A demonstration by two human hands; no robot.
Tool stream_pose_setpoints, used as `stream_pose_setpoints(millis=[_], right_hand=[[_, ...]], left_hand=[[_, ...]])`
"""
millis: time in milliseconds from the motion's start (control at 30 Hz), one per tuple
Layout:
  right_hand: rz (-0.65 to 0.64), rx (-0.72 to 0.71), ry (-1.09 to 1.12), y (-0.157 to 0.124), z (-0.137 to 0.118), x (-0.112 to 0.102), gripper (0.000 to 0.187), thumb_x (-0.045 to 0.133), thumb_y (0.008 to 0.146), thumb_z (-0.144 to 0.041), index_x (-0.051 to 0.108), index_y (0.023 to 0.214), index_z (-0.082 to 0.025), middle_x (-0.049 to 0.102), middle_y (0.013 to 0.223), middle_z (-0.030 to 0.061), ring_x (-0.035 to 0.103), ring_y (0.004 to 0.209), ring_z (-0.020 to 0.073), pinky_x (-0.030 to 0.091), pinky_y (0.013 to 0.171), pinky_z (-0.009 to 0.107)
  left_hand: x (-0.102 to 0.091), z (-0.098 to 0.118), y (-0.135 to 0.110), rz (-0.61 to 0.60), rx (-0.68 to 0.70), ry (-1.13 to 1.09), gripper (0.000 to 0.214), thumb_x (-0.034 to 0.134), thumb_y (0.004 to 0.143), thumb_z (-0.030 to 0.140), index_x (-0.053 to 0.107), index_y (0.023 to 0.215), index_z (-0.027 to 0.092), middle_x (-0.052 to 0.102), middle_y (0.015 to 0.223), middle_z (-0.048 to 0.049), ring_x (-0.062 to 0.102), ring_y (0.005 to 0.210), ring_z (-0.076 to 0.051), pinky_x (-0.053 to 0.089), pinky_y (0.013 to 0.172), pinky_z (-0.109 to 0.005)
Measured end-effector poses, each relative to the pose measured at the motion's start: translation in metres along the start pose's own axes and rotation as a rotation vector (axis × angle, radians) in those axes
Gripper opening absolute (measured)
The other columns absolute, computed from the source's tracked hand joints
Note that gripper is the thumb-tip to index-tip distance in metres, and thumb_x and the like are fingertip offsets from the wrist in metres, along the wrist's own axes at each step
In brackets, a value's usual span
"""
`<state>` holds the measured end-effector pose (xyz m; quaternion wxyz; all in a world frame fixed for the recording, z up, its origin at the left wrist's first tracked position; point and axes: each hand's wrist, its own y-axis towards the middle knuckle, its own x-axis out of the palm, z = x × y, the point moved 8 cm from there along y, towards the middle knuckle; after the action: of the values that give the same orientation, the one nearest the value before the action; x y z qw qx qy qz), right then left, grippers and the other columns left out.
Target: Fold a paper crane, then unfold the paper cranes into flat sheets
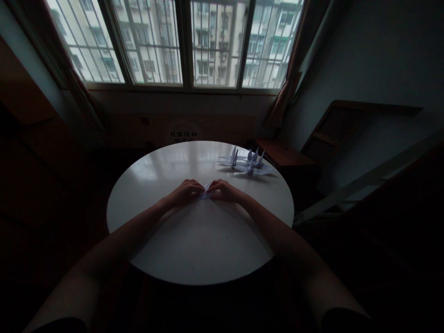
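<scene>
Between my two hands, near the middle of the round white table [199, 249], is a small piece of folded white paper [205, 195]. My left hand [189, 190] pinches its left side, fingers closed and bent over it. From the other side my right hand [224, 189] grips the paper, its fingertips close to those of the left. A pointed fold sticks up between the fingertips. The hands cover much of the paper, so its full shape is hidden. Several folded paper cranes [250, 169] stand with wings spread towards the table's far right edge.
Beyond the table a barred window [187, 46] lets in light, with curtains [280, 104] at its sides. A low brown wooden surface [286, 155] stands behind the table on the right. The surroundings are dark.
</scene>
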<state>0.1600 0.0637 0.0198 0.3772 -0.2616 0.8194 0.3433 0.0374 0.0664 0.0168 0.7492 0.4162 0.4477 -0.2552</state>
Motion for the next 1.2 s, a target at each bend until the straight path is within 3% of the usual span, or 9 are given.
stream_pose_setpoints(millis=[233,467,633,867,1033,1200], right_hand=[[-0.011,-0.008,-0.042,-0.001,-0.002,0.001,0.022,0.075,0.075,-0.019,0.077,0.097,-0.021,0.071,0.094,0.0087,0.062,0.088,0.0192,0.047,0.082,0.032],[0.007,0.011,0.027,0.000,0.006,0.005,0.021,0.072,0.076,-0.017,0.077,0.097,-0.019,0.067,0.097,0.0098,0.063,0.084,0.0165,0.050,0.079,0.030],[0.014,0.014,0.011,-0.001,0.008,0.006,0.021,0.069,0.079,-0.017,0.077,0.099,-0.018,0.066,0.097,0.0107,0.062,0.082,0.0161,0.050,0.077,0.029],[0.142,-0.059,-0.066,0.001,0.001,-0.007,0.021,0.070,0.079,-0.018,0.076,0.098,-0.022,0.068,0.098,0.0103,0.061,0.091,0.0199,0.049,0.084,0.035],[0.054,-0.025,0.033,0.000,0.003,-0.003,0.015,0.069,0.082,-0.023,0.077,0.094,-0.018,0.069,0.098,0.0112,0.064,0.088,0.0184,0.050,0.081,0.032],[-0.003,0.022,0.076,0.000,0.006,-0.001,0.015,0.071,0.081,-0.027,0.077,0.092,-0.018,0.070,0.098,0.0111,0.065,0.088,0.0181,0.050,0.082,0.031]], left_hand=[[0.005,0.008,-0.004,-0.034,0.069,0.051,0.025,0.063,0.087,0.040,0.073,0.105,0.025,0.071,0.113,-0.0068,0.067,0.099,-0.021,0.045,0.096,-0.038],[0.004,-0.002,-0.002,0.002,0.039,0.070,0.023,0.053,0.094,0.029,0.074,0.097,0.021,0.073,0.105,-0.0084,0.069,0.088,-0.018,0.050,0.086,-0.031],[0.001,-0.003,-0.003,0.046,0.003,-0.038,0.022,0.054,0.091,0.025,0.074,0.097,0.019,0.071,0.103,-0.0106,0.068,0.086,-0.017,0.052,0.081,-0.029],[0.001,0.016,-0.005,-0.037,0.010,-0.210,0.025,0.055,0.091,0.033,0.072,0.104,0.020,0.063,0.111,-0.0101,0.066,0.088,-0.015,0.052,0.081,-0.026],[0.008,0.015,-0.005,-0.025,0.032,-0.292,0.023,0.058,0.091,0.032,0.071,0.105,0.020,0.058,0.114,-0.0100,0.064,0.096,-0.016,0.052,0.087,-0.028],[0.009,0.006,-0.007,0.036,-0.023,-0.210,0.023,0.061,0.089,0.033,0.071,0.107,0.022,0.052,0.124,-0.0111,0.061,0.104,-0.018,0.053,0.091,-0.030]])
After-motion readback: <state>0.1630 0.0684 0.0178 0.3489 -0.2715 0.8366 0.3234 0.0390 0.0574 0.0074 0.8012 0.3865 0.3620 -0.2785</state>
